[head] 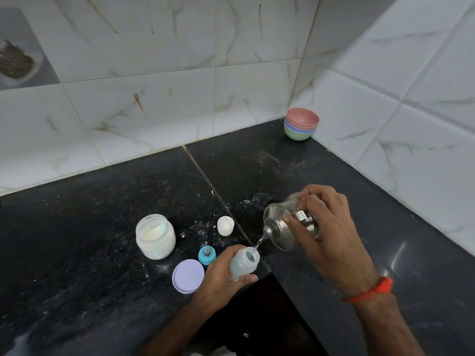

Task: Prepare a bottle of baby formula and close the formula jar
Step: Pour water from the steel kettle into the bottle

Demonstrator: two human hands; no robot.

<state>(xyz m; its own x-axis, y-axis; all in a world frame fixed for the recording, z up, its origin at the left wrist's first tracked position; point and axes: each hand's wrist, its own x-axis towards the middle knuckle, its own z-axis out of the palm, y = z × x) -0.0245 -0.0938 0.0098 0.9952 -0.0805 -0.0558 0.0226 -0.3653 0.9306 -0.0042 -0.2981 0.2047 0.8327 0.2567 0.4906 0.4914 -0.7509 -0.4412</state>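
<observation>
My left hand (221, 276) grips a small translucent baby bottle (244, 264), open-mouthed and tilted toward the right. My right hand (326, 232) holds a steel kettle (279, 227) tipped to the left, and a thin stream of water runs from its spout into the bottle's mouth. The open formula jar (155, 236), with white powder and a pale scoop inside, stands to the left. Its lilac lid (187, 276) lies flat in front of it. A teal bottle nipple ring (207, 255) sits beside the lid, and a small white cap (225, 225) stands behind it.
All of this is on a black stone counter (102, 227) dusted with spilled powder, in a corner of white tiled walls. A stack of coloured bowls (302, 123) sits in the far corner. The counter's front edge drops away just below the bottle.
</observation>
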